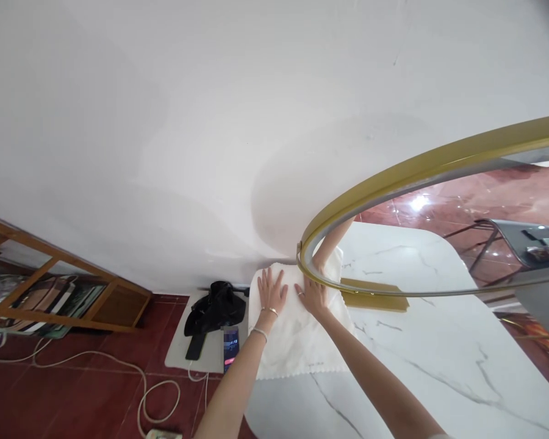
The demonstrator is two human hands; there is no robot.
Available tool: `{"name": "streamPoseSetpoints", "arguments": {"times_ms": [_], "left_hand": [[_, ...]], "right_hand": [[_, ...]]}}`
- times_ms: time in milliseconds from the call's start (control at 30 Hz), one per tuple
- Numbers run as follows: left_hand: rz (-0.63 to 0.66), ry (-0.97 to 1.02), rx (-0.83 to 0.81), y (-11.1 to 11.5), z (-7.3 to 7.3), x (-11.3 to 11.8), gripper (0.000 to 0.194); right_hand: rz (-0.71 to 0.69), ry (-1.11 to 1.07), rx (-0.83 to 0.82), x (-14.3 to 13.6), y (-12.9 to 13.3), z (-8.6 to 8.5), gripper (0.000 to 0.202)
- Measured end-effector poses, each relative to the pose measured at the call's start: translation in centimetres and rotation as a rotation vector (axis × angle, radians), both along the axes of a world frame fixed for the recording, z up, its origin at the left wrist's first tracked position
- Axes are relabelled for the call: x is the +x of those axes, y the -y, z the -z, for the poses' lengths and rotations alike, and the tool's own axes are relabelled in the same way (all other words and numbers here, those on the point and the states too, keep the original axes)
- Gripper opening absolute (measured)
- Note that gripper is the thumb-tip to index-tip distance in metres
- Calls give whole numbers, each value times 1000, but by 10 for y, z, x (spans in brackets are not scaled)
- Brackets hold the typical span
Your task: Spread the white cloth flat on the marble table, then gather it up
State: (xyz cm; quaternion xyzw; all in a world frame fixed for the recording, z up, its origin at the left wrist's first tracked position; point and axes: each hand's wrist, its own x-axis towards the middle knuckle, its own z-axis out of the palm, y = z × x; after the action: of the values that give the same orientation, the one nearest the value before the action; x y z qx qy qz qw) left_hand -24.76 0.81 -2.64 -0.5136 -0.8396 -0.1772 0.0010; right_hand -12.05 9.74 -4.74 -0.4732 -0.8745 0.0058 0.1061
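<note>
A white cloth [297, 347] with a scalloped edge lies on the white marble-patterned table [421, 378], up against the wall. My left hand [272, 289] rests flat on its left upper part, fingers spread. Close by, my right hand [315, 297] presses on the cloth near its right upper side, thumb stretched out. The right fingertips meet the lower left rim of a round gold-framed mirror [348, 204] and are partly hidden there. A hand and forearm reflected in the mirror [333, 241] appear just above them.
A gold base [377, 300] stands on the table by the mirror. Left of the table, a light board [176, 347] holds a black bag [217, 308] and two phones [230, 347]. A wooden shelf [119, 305] and white cable [144, 390] lie farther left.
</note>
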Motion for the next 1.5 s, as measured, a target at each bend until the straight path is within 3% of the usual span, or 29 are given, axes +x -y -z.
{"name": "streamPoseSetpoints", "arguments": {"times_ms": [200,300,367,467,667,767,833,1033,1233,1367,1500], "left_hand": [[-5,-60,50,89,10,48,59],[23,-85,48,108,15,58,60],[57,-87,35,101,16,53,60],[103,-70,13,71,13,35,59],[98,-23,-44,8,2,-3,54],[27,-20,-62,1,2,-4,54],[-22,-30,-63,12,6,2,55],[4,-101,-12,79,18,17,59],[-1,-104,-7,101,13,9,54],[-43,-115,21,133,13,23,54],[-77,-129,19,183,17,62,57]], "right_hand": [[-159,-105,125,49,62,7,67],[-178,-149,163,64,84,12,72],[-226,-138,144,62,83,11,69],[-288,-83,49,42,61,7,68],[-189,-76,-61,-16,-1,11,56],[-160,-108,-69,-31,-9,14,55],[-149,-141,-54,-32,-4,12,54],[-172,-221,-3,-21,39,3,43],[-229,-240,50,-9,93,3,43],[-336,-175,69,22,137,-2,49],[-413,-108,88,73,188,-12,64]]}}
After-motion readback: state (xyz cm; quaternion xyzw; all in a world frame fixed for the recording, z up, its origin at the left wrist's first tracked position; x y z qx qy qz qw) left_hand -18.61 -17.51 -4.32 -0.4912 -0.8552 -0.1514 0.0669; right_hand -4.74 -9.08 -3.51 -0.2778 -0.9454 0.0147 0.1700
